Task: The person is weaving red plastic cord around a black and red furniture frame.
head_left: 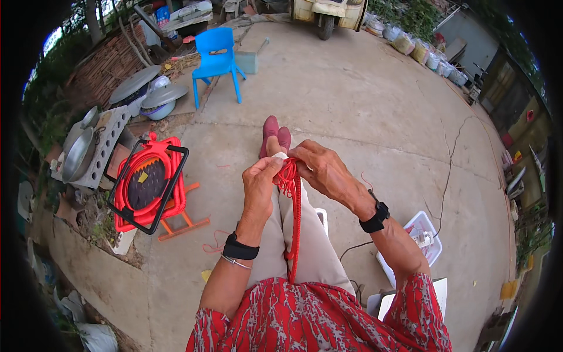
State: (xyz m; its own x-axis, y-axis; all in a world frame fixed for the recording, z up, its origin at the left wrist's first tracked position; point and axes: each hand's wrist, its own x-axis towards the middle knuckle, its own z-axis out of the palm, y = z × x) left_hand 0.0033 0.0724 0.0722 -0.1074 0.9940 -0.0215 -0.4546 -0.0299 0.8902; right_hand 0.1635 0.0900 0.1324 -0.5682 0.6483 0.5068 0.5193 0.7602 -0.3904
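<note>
A bundle of looped red cord is gathered between my two hands, above my knees. From it a braided red strap hangs down over my lap toward my shirt. My left hand pinches the bundle's left side with thumb and bent fingers. On the other side my right hand grips its top right, fingers curled inward. Something small and white shows just above the cord between the fingertips; I cannot make out what it is. The fingertips partly cover the top of the bundle.
A red-corded folding frame with black bars rests at the left. Beyond stand a blue chair and lidded basins. A white plastic basket sits right of my legs. A dark cable crosses the concrete.
</note>
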